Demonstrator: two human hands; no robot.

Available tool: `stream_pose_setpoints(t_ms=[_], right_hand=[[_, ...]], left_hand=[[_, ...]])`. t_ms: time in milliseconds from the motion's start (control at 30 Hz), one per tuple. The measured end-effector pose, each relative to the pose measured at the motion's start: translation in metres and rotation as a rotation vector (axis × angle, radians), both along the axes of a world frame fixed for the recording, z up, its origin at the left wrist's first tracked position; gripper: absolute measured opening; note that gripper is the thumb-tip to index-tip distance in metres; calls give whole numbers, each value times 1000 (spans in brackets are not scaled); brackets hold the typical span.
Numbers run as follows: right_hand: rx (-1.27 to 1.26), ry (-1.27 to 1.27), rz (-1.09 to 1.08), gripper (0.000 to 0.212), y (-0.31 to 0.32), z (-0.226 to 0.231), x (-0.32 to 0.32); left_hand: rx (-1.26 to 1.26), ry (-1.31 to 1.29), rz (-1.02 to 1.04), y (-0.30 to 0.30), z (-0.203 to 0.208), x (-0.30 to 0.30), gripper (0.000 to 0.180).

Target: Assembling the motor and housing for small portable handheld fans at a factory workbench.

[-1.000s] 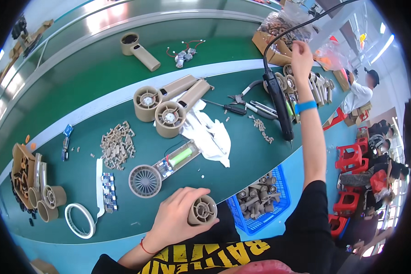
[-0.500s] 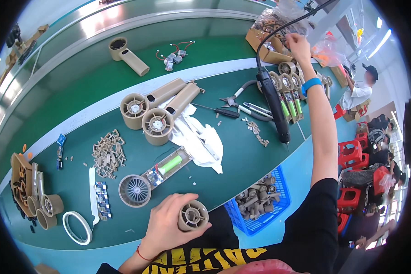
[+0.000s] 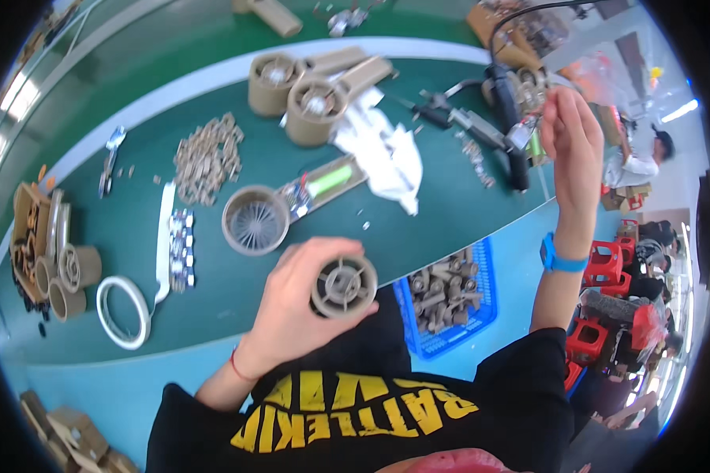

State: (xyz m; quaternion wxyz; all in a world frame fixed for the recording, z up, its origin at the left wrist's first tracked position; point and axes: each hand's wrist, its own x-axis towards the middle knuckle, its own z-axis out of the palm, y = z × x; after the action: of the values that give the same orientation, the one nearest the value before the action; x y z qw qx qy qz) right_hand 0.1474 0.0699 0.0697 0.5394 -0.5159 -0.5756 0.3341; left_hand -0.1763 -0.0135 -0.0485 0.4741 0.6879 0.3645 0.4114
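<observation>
My left hand (image 3: 288, 303) is closed around a short beige fan housing (image 3: 345, 288), its spoked round end facing up, above the table's front edge. Raised at the right, my right hand (image 3: 572, 138) has its fingers pinched together. Beside those fingertips hangs a small silver motor (image 3: 521, 135) with a bit of red, seemingly held by its wires; blur hides the exact grip. Beyond my left hand lies an opened beige fan (image 3: 256, 221) with a green battery (image 3: 329, 181) in its handle. Two assembled beige fans (image 3: 312, 118) rest on a white cloth (image 3: 390, 162).
Small beige parts (image 3: 209, 158) form a pile at the left, near a strip of circuit boards (image 3: 182, 248) and a white tape ring (image 3: 124, 312). A black electric screwdriver (image 3: 509, 118) hangs at the right. Below the edge stands a blue basket (image 3: 450, 343) of beige parts.
My right hand has come back from the cardboard box, nearer to me, and a silver motor now shows beside its fingers. My left hand still holds the housing. The view has tilted downward.
</observation>
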Motion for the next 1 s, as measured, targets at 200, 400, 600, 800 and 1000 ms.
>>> stream_pose_setpoints(t_ms=[200,400,600,800,1000], right_hand=[[14,-215,60,21,-56,-35,-87],[-140,-34,177,11,-85,-42,-121],[154,-203,405,18,-97,-62,-143],[218,-259,497,21,-96,-63,-137],[299,-419,572,28,-85,-50,-128]], left_hand=[[97,45,30,3,-3,6,70],[121,97,68,-1,-1,-1,78],[121,140,91,-3,-8,-8,73],[75,89,81,-2,-8,-8,68],[126,119,60,-1,-9,-8,68]])
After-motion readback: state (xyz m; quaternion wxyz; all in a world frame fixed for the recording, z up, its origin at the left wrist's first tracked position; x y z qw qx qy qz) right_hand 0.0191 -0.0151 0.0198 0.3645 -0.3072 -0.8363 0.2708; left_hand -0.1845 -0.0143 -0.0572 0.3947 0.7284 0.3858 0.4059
